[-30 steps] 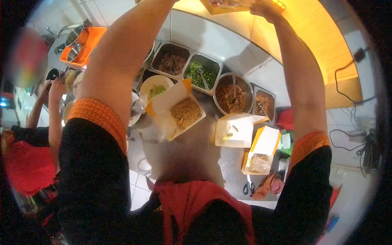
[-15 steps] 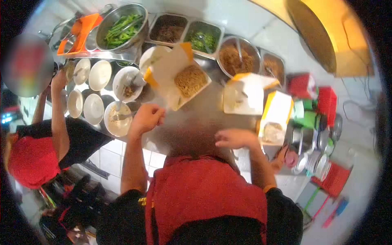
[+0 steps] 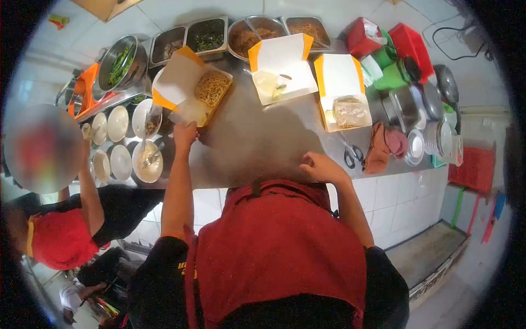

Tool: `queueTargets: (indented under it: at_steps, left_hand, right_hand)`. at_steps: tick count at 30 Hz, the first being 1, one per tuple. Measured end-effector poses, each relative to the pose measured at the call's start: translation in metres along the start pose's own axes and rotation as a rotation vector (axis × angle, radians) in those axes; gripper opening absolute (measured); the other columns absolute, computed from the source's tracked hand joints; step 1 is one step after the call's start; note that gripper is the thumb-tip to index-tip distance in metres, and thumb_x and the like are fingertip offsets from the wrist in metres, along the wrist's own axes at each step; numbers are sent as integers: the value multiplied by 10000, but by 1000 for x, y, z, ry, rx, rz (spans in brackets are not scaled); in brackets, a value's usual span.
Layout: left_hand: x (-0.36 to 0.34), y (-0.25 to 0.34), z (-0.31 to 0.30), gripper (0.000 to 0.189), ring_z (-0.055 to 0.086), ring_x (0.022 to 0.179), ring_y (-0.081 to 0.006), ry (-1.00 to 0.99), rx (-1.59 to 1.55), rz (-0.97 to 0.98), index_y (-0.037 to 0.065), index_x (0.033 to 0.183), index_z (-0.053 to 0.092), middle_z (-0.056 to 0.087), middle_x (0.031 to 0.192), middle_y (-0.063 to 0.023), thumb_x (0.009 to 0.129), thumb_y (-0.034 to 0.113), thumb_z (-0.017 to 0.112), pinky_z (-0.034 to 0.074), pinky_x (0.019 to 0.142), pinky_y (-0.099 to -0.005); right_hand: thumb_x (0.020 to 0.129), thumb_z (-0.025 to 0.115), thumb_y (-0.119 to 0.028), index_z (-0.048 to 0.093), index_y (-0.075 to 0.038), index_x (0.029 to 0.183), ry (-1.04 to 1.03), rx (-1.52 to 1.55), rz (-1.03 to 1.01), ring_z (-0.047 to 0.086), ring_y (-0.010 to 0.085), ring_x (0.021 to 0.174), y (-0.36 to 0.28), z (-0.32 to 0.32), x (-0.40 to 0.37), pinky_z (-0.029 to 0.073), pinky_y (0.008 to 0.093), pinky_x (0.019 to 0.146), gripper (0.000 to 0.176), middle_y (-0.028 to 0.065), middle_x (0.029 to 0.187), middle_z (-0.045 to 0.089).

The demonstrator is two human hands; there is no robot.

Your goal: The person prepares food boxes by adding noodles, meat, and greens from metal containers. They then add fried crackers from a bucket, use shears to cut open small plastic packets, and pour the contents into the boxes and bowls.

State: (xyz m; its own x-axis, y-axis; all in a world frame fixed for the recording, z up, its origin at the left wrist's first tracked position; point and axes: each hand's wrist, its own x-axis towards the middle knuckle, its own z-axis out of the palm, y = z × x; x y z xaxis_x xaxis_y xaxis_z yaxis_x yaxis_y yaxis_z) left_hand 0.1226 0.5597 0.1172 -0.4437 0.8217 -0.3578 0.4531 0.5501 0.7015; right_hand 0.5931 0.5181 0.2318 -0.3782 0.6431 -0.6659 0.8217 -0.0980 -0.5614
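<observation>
My left hand (image 3: pixel 185 134) is at the near corner of an open cardboard takeaway box (image 3: pixel 174 85) with yellow edges. Its fingers are closed at the edge of a translucent sheet (image 3: pixel 190 111), which lies over the near part of that box. Brown noodles (image 3: pixel 212 89) fill the box's far right part. Over the counter's front edge, my right hand (image 3: pixel 323 167) hangs with loosely bent fingers apart, holding nothing. Two more open boxes stand beyond it: one box (image 3: pixel 282 60) with a pale piece inside, another box (image 3: pixel 342 82) with a wrapped item (image 3: pixel 350 112).
Several bowls (image 3: pixel 120 162) stand at the left, two with forks. Metal food pans (image 3: pixel 205 35) line the back, beside a bowl of greens (image 3: pixel 120 66). Scissors (image 3: pixel 350 153) and a brown cloth (image 3: pixel 378 151) lie right. A co-worker's arm (image 3: pixel 90 189) reaches in from the left.
My view has turned, shifting the counter. My left hand has moved forward to the noodle box, and the translucent sheet now lies over its near part. My right hand stays near the counter's edge.
</observation>
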Motion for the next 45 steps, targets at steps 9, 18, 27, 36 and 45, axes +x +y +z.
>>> queueTargets:
  at_steps: [9, 18, 27, 36, 45]
  left_hand:
    - [-57, -21, -16, 232, 651, 739, -409, 95, 866, 500, 18, 782, 680, 666, 766, -221, 750, 239, 618, 519, 674, -486]
    - [-121, -23, -23, 315, 673, 815, -379, -8, 235, 33, -10, 966, 647, 688, 913, -215, 780, 245, 658, 530, 738, -440]
    - [-115, -5, -31, 458, 664, 963, -303, -28, -25, -82, -24, 1091, 587, 674, 1041, -197, 816, 318, 719, 514, 816, -401]
    - [-111, -6, -38, 511, 607, 1040, -430, 18, 151, -44, -12, 1189, 525, 628, 1099, -286, 855, 352, 656, 476, 894, -488]
    - [-128, 102, -144, 518, 617, 1051, -367, -24, 305, -14, -11, 1199, 579, 637, 1125, -238, 869, 382, 646, 476, 921, -447]
  right_hand:
    - [889, 630, -355, 556, -10, 1208, -82, -141, -104, 624, 376, 1010, 13, 32, 0, 490, 441, 865, 476, 221, 1108, 650]
    - [956, 575, -295, 402, -11, 1380, 127, 440, -144, 671, 239, 832, -60, 63, 112, 527, 364, 725, 539, 205, 1082, 655]
    - [861, 607, -176, 677, 11, 881, 435, -53, -410, 652, 377, 714, -125, 45, 164, 517, 414, 685, 201, 225, 777, 657]
    - [878, 586, -173, 666, 2, 947, 159, -161, -645, 643, 381, 836, -126, 26, 163, 513, 425, 751, 204, 223, 926, 668]
    - [890, 613, -274, 666, -30, 1017, 525, -90, -615, 652, 371, 932, -340, -111, 238, 516, 423, 814, 280, 207, 983, 679]
